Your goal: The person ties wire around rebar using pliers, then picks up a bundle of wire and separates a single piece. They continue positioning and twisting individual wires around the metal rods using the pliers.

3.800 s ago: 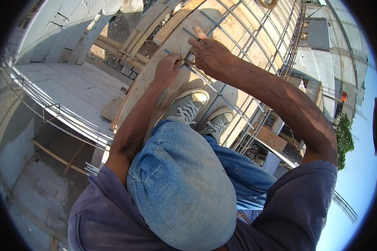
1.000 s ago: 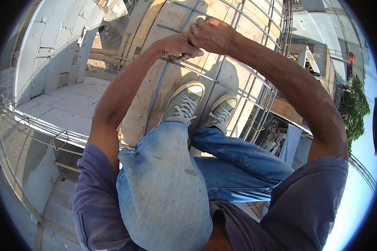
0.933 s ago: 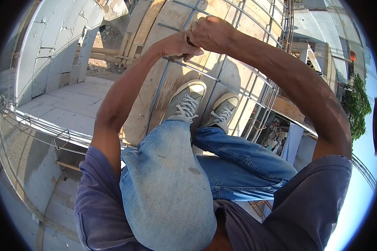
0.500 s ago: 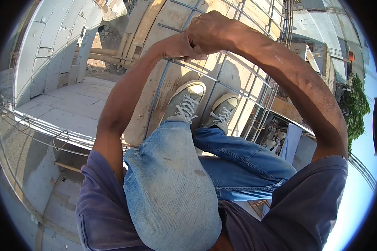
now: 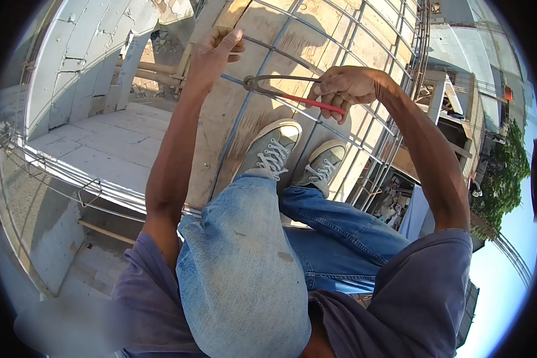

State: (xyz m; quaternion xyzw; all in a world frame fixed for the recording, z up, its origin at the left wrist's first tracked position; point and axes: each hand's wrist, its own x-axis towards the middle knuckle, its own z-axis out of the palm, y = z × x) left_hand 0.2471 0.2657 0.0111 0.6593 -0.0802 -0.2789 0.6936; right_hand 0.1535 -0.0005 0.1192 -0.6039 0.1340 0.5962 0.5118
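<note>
A pair of pincers (image 5: 286, 96) is in my right hand (image 5: 347, 89), fingers round its spread handles. The lower handle has a red grip; the upper one looks dark. The pincers' round head points left, overlapping a crossing of the steel rebar grid (image 5: 272, 49); contact cannot be made out. To the upper left, my left hand (image 5: 215, 55) is raised beside a bar's end, thumb against curled fingers. What it may hold is too small to see. Beneath both hands the rebar lies over wooden boards (image 5: 230, 113).
My sneakers (image 5: 274, 146) stand on the boards between the bars. A pale panelled wall (image 5: 80, 65) and ledge (image 5: 101, 137) lie to the left, beside a drop. Long bars (image 5: 394, 143) run along the right side, with a lower area beyond.
My hands were together over the grid; now they are apart. The left has moved left and up, the right has moved right and down, and the pincers have come into view.
</note>
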